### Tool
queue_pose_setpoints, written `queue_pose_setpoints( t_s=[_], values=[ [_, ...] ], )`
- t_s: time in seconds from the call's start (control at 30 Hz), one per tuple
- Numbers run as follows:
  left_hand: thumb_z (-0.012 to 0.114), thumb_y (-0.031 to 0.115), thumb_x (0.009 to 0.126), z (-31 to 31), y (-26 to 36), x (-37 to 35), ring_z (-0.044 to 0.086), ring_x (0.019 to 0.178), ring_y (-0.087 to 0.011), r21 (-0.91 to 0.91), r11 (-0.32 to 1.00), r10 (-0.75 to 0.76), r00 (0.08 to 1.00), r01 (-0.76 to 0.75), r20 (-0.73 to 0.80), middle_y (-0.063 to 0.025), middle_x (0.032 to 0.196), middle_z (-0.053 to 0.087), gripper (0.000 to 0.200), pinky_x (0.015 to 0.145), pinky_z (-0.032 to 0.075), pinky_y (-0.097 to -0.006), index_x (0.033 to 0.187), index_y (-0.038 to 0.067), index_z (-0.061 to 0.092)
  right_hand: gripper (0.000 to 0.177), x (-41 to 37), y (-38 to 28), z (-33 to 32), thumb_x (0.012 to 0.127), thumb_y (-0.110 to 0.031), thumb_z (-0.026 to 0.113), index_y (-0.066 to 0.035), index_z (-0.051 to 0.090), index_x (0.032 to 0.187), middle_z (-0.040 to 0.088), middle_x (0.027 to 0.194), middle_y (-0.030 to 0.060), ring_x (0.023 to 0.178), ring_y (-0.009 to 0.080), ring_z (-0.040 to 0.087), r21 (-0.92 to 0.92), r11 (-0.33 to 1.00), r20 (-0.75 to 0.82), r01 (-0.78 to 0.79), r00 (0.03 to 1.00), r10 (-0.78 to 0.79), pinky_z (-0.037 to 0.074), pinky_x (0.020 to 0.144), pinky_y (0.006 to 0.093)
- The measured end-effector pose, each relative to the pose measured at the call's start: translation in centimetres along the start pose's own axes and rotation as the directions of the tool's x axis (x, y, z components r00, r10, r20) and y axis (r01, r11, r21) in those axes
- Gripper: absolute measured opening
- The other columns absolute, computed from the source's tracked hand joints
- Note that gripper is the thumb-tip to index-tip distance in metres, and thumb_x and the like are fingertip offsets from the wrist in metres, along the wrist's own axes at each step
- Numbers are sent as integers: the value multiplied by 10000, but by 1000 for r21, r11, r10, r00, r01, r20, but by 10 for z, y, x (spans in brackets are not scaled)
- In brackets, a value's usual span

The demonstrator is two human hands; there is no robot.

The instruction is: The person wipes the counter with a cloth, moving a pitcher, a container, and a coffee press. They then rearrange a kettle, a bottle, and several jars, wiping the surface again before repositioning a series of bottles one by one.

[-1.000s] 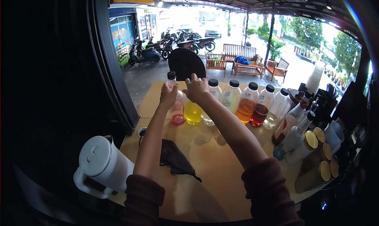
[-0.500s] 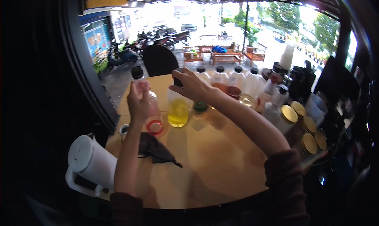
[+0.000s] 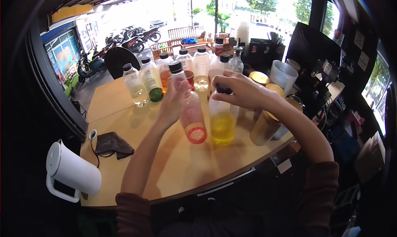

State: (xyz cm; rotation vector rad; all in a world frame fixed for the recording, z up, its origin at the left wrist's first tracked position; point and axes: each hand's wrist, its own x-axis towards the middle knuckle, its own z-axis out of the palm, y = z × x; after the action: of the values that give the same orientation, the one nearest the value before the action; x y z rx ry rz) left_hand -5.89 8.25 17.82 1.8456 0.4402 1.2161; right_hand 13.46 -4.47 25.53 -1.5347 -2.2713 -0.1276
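My left hand (image 3: 175, 102) is closed around the neck of a clear bottle (image 3: 193, 117) with a black cap and a little pink-red liquid at its base; this bottle is tilted. To its right, the fingers of my right hand (image 3: 233, 88) wrap round the black cap of another bottle (image 3: 223, 127), which stands nearly upright and is partly filled with yellow liquid. The two bottles are side by side over the front part of the wooden table (image 3: 173, 170). Just right of the yellow one is a jar with a gold lid (image 3: 264, 127).
Behind my hands runs a row of capped bottles, among them a pale yellow one (image 3: 135, 88) and one with green liquid (image 3: 154, 81). A white pitcher (image 3: 74, 168) and a dark cloth (image 3: 113, 145) lie left. Plastic measuring jugs (image 3: 283, 76) and a monitor (image 3: 310, 48) are at right.
My view has turned right. Both hands have carried their bottles rightward along the table, past the row of bottles and close to the gold-lidded jars.
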Motion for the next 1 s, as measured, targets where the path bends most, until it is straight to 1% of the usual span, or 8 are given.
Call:
queue_pose_setpoints(
  t_s=[0.2,0.3,0.47,0.67,0.77,0.83,0.87,1.0],
  values=[
    [488,507,929,77,-16,8,577,864,-200,5,996,87,991,-88,105,-146,1015,579,565,688,489,-341,1158,-5,422,379,-51,28,-21,860,-331,635,-44,518,1077,523,973,193,937,366,551,-3,987,82,-161,984,161,442,817,435],
    [527,482,916,108,-18,9,583,895,-210,-72,997,-6,994,14,111,-149,1019,591,541,743,484,-343,1154,2,449,381,-63,46,-20,852,-334,645,-50,520,1073,517,963,198,960,372,541,-13,978,92,-209,974,209,434,827,438],
    [596,416,885,134,-25,17,597,971,-238,3,999,51,998,-51,30,-149,1002,617,491,849,459,-351,1119,-3,496,385,-73,69,-18,853,-339,643,-53,529,1085,527,998,208,970,371,546,6,974,45,-225,973,225,431,854,421],
    [633,451,845,130,-38,27,591,1026,-274,-22,999,-36,998,37,47,-199,1084,606,580,857,459,-369,1143,-26,496,451,-65,59,-20,858,-359,621,-26,506,1140,538,1081,209,1021,382,558,-69,966,82,-249,964,255,468,839,425],
    [644,465,830,121,-28,25,570,1060,-293,184,983,2,999,-12,53,-210,1127,583,657,907,441,-387,1207,-42,463,488,-57,41,-29,859,-364,611,-14,495,1177,543,1111,198,1064,351,563,-235,928,143,-290,934,328,488,837,421],
    [641,455,833,106,-12,14,525,1133,-300,231,973,31,999,-29,-6,-212,1205,535,686,981,397,-393,1254,-45,433,490,-51,21,-31,855,-378,612,-21,506,1174,542,1125,189,1047,306,586,-560,780,65,-281,923,379,503,820,410],
    [634,464,843,95,-9,10,488,1183,-282,238,969,59,997,-67,40,-196,1243,513,695,1012,368,-383,1276,-37,423,474,-49,15,-27,845,-385,623,-28,520,1139,586,1052,169,956,278,633,-573,786,-19,-233,962,271,523,775,397],
    [629,408,859,32,14,-40,451,1229,-264,290,956,26,998,-42,60,-170,1267,486,611,1037,348,-373,1284,11,440,442,-30,-45,-11,834,-378,634,-14,535,1065,631,911,140,838,289,664,-411,909,49,-72,994,101,535,709,389]
  ],
)
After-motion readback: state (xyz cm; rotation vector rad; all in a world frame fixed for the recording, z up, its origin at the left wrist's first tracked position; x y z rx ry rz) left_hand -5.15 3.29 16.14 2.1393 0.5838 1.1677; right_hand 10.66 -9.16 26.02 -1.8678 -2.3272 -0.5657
